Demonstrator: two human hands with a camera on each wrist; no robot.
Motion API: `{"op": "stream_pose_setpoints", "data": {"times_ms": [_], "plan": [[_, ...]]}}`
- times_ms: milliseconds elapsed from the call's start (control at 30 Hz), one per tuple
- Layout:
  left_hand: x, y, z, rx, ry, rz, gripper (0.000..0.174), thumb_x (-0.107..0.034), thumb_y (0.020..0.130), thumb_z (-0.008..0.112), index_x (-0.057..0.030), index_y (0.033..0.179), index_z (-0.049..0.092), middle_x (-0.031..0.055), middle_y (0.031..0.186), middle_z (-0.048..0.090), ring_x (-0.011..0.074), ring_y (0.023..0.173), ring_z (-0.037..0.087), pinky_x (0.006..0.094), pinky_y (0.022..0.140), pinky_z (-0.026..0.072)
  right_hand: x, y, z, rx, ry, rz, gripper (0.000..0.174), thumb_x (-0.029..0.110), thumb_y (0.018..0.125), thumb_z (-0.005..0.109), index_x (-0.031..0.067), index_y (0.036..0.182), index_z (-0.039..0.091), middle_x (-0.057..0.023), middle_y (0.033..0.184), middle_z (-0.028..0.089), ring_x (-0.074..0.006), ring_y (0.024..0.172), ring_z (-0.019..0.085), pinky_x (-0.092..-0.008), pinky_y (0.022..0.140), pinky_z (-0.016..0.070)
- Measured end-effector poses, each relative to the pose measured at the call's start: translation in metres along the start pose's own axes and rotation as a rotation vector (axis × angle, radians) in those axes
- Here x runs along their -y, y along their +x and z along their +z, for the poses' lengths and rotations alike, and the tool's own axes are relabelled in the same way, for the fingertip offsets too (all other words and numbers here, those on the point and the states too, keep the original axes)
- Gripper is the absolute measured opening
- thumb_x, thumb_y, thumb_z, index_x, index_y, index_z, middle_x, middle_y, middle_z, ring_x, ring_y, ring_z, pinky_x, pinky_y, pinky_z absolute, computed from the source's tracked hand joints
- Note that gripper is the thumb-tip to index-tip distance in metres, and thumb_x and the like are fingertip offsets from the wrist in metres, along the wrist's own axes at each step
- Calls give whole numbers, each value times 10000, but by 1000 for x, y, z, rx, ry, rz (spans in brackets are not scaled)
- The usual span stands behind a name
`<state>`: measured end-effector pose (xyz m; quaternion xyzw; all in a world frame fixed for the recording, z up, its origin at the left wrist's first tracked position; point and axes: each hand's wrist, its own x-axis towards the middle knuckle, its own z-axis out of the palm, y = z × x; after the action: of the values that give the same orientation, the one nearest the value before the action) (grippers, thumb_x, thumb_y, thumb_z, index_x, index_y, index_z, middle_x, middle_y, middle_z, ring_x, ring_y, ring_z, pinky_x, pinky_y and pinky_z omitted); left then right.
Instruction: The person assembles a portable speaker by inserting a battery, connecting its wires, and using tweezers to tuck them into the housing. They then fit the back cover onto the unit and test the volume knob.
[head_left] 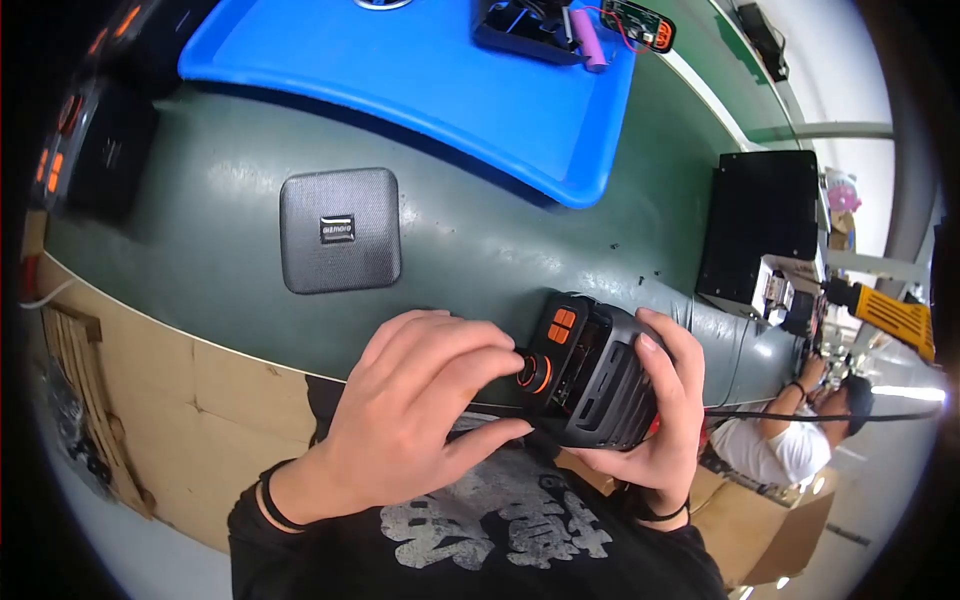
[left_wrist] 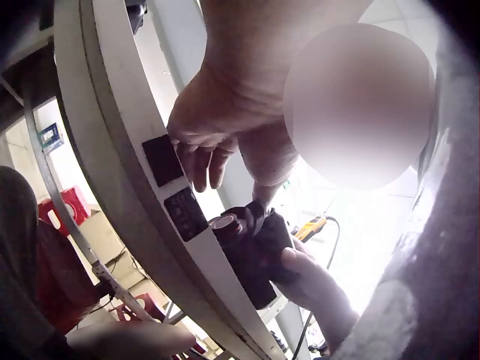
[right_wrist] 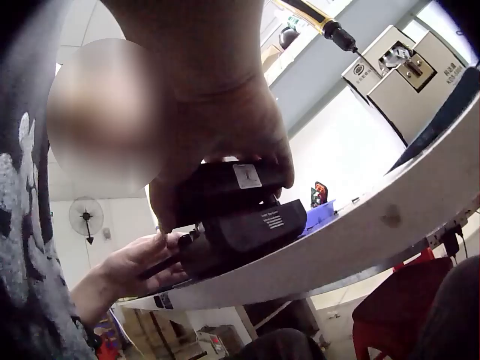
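A black boxy device (head_left: 600, 375) with orange buttons and an orange-ringed knob (head_left: 535, 373) is tilted at the table's front edge. Its button panel (head_left: 558, 335) stands apart from the ribbed body, leaving a gap with inner parts visible. My right hand (head_left: 672, 400) grips the ribbed body, fingers over the far side and thumb beneath. Fingers extended, my left hand (head_left: 425, 405) is beside the panel, its fingertips right at the knob and the thumb near the lower edge. In the right wrist view, the casing (right_wrist: 255, 232) shows two dark parts with a gap between.
A grey square mesh cover (head_left: 340, 230) lies on the green table. Behind it, a blue tray (head_left: 420, 75) holds a purple cell (head_left: 588, 40), a circuit board (head_left: 638, 25) and a black shell. Similar devices (head_left: 95, 150) stand left; a black box (head_left: 762, 225) stands right. Another person (head_left: 790, 435) sits beyond.
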<state>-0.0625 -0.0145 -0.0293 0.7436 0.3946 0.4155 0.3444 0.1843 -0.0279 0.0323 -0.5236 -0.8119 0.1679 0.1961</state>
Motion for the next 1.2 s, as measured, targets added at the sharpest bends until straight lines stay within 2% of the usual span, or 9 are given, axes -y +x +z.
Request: {"op": "stream_pose_setpoints", "data": {"times_ms": [33, 100, 200, 600, 1133, 1200], "plan": [[0, -2, 0, -17, -8, -11, 533, -213, 708, 854, -34, 1152, 619, 100, 1186, 609, 318, 1023, 603, 470, 946, 476, 0, 0, 0, 18, -6, -9, 933, 243, 517, 929, 90, 1350, 538, -253, 1315, 534, -429, 1147, 558, -514, 959, 450], [0, -3, 0, -52, -48, -7, 437, -167, 679, 876, -64, 1048, 664, 82, 1088, 667, 280, 982, 631, 462, 931, 488, 0, 1, 0, 24, -22, -17, 938, 249, 526, 931, 75, 1355, 529, -258, 1312, 533, -424, 1145, 561, -508, 959, 452], [0, -3, 1, -90, -48, 2, 405, -133, 672, 865, -62, 1022, 675, 78, 1070, 673, 259, 954, 639, 460, 909, 499, -2, -1, 3, 23, -35, -17, 941, 252, 532, 934, 54, 1355, 524, -262, 1310, 533, -420, 1143, 565, -505, 961, 452], [1, -2, 2, -83, -52, 21, 364, -131, 693, 846, -52, 1007, 680, 80, 1058, 671, 266, 928, 639, 456, 883, 513, 1, 0, 9, -24, -48, -16, 928, 251, 537, 942, 54, 1345, 529, -265, 1309, 533, -420, 1148, 568, -503, 961, 454], [2, -2, 3, -97, -43, 3, 343, -127, 692, 839, -57, 988, 680, 76, 1027, 676, 261, 913, 640, 456, 890, 515, -7, 3, 8, 22, -66, -47, 931, 267, 527, 935, 44, 1338, 536, -272, 1312, 534, -424, 1144, 571, -507, 964, 458], [2, -3, 2, -90, -39, -2, 343, -125, 690, 838, -61, 988, 679, 75, 1026, 677, 262, 911, 640, 459, 893, 512, -12, 0, 8, 61, -59, -75, 1029, 357, 550, 915, 12, 1416, 482, -298, 1385, 486, -426, 1241, 523, -496, 1032, 427]]}}
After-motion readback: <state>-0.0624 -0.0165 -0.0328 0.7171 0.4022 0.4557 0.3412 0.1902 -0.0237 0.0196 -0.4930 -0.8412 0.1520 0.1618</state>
